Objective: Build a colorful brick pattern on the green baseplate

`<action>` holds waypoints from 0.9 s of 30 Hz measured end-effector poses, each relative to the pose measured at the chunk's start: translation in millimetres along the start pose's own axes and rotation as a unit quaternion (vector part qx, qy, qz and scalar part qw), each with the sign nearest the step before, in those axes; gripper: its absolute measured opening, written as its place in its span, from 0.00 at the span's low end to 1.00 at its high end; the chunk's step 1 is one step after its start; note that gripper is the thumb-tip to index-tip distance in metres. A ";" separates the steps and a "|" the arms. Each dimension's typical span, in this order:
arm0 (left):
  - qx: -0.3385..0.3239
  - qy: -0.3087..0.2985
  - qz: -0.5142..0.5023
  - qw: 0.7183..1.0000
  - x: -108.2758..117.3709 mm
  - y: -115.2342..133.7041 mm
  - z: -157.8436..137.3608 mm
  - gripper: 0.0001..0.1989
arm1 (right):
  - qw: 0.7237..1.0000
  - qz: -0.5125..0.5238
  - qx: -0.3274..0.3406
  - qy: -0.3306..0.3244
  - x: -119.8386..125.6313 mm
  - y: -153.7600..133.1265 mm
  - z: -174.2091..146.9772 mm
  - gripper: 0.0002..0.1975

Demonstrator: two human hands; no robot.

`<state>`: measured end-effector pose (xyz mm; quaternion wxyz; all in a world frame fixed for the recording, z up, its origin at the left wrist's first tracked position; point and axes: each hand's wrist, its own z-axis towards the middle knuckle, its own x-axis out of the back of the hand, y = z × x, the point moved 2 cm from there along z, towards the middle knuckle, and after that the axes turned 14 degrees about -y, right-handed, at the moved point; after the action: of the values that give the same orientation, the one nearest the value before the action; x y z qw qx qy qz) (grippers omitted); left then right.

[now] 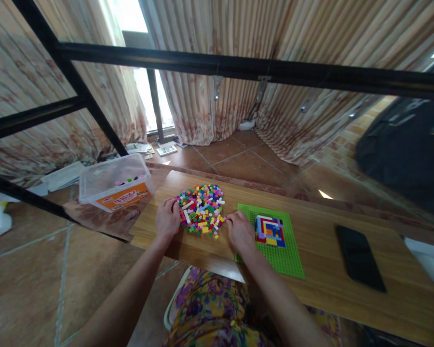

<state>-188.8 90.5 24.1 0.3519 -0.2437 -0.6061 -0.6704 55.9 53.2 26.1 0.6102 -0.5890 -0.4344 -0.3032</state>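
Note:
A heap of small colourful toy bricks (203, 209) lies on the wooden bench top. At its left edge rests my left hand (168, 217), fingers curled against the bricks; what they hold, if anything, is hidden. My right hand (240, 232) is between the heap and the green baseplate (289, 258), its wrist over the plate's left side. Its thumb and fingers are pinched together by the heap's right edge, around something too small to name. On the baseplate sits a low square build of nested brick outlines (270, 231) in red, white, blue and yellow, with some orange inside.
A dark phone (360, 258) lies on the bench (318, 241) at right. Left of the bench, a clear plastic tub (114, 180) with an orange label holds a few bricks. A black metal frame (188, 60) crosses in front of long curtains (224, 106). Papers lie on the tiled floor.

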 end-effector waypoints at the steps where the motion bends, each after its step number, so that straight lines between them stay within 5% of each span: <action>1: 0.001 -0.001 0.002 1.000 0.0 0.0 0.0 0.19 | 1.000 0.004 -0.002 0.006 0.0 -0.4 -0.1 0.11; 9: 0.004 -0.003 0.012 1.000 0.7 0.3 0.4 0.20 | 0.978 0.199 -0.020 0.062 17.0 0.8 -30.0 0.12; 14: 0.009 -0.001 0.009 1.000 0.2 -1.2 1.2 0.20 | 0.942 0.308 -0.067 0.116 36.1 33.3 -61.5 0.14; 22: 0.008 -0.002 0.017 1.000 0.1 -1.3 1.6 0.20 | 0.940 0.210 -0.161 0.215 66.5 98.0 -92.9 0.18; 27: 0.004 0.001 0.021 1.000 -0.7 -2.9 3.1 0.19 | 0.960 0.140 -0.134 0.202 63.9 107.6 -83.0 0.20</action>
<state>-190.8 93.7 22.2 0.3679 -0.2541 -0.6028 -0.6608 193.2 -6.1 39.7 0.6369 -0.6467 -0.1708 -0.3833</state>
